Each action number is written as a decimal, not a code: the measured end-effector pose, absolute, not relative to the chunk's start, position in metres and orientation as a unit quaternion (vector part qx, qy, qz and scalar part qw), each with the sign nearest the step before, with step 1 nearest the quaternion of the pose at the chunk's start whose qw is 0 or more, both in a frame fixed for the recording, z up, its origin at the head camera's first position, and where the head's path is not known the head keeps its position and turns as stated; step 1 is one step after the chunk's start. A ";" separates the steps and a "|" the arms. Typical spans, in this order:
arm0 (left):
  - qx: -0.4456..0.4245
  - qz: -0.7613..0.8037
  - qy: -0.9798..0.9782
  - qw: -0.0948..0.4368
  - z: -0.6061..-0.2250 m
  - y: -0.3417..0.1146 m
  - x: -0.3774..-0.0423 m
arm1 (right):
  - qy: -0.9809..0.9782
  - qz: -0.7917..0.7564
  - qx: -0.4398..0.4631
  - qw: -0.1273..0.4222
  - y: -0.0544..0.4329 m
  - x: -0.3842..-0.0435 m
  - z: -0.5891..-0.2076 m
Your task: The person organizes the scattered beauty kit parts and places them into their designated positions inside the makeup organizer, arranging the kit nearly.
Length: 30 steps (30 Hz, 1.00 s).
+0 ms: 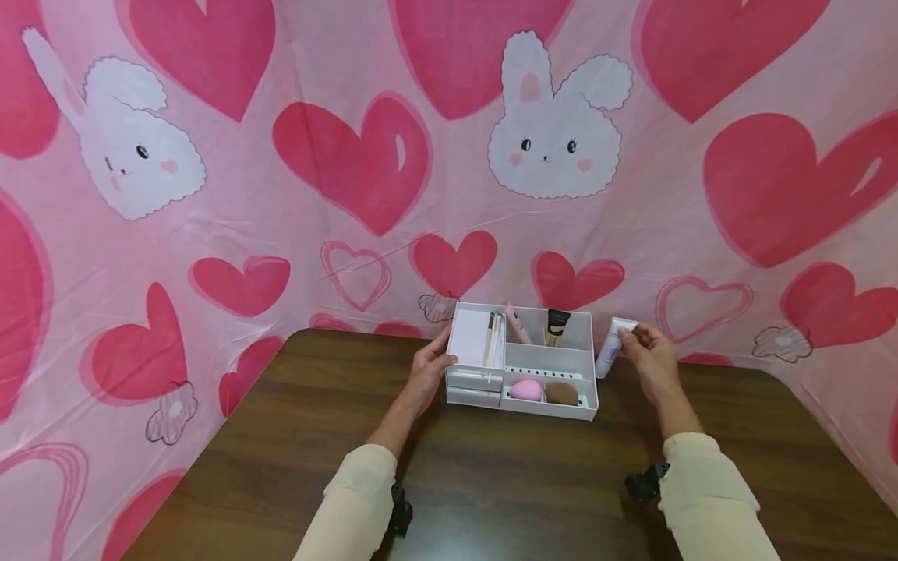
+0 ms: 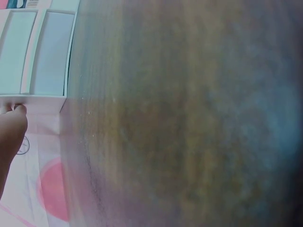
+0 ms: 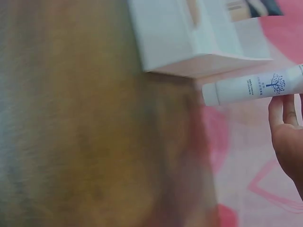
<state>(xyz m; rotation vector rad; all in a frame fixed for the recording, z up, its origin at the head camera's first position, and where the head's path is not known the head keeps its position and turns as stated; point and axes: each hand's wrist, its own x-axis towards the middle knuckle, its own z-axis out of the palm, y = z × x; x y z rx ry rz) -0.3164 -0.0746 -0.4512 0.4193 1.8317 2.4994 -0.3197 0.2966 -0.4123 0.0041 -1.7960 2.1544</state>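
A white makeup organizer [image 1: 549, 358] stands at the back of the wooden table. My left hand [image 1: 426, 368] touches its left side, thumb by the front corner; in the left wrist view the left hand [image 2: 10, 130] rests against the side wall beside the drawers [image 2: 51, 54]. My right hand [image 1: 652, 358] pinches a white squeeze tube [image 1: 612, 351] near its flat upper end, cap down, just off the organizer's right wall. A blue tree print shows on the tube [image 3: 253, 87] in the right wrist view, with fingers of the right hand [image 3: 291, 142] against it.
Inside the organizer are a pink makeup sponge [image 1: 526, 389], a brown puff-like item [image 1: 562, 393], a black-capped tube [image 1: 557, 327], a pink tube-like item [image 1: 517, 324] and thin sticks [image 1: 494, 340]. A heart-patterned cloth [image 1: 351, 171] hangs behind the brown table [image 1: 505, 483].
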 end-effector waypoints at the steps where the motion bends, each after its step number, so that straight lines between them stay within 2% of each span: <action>1: 0.135 0.799 0.586 0.007 -0.451 -0.075 -0.317 | -0.623 0.762 0.005 0.177 0.297 -0.319 -0.407; 7: 0.136 0.799 0.586 0.009 -0.450 -0.075 -0.316 | -0.539 0.812 0.026 0.222 0.297 -0.317 -0.369; 13: 0.132 0.800 0.585 0.007 -0.451 -0.074 -0.316 | -0.535 0.814 0.058 0.218 0.289 -0.321 -0.349; 23: 0.133 0.798 0.588 0.010 -0.453 -0.074 -0.316 | -0.593 0.773 0.072 0.212 0.273 -0.345 -0.370; 30: 0.133 0.801 0.584 0.008 -0.453 -0.075 -0.318 | -0.695 0.696 0.071 0.167 0.272 -0.351 -0.393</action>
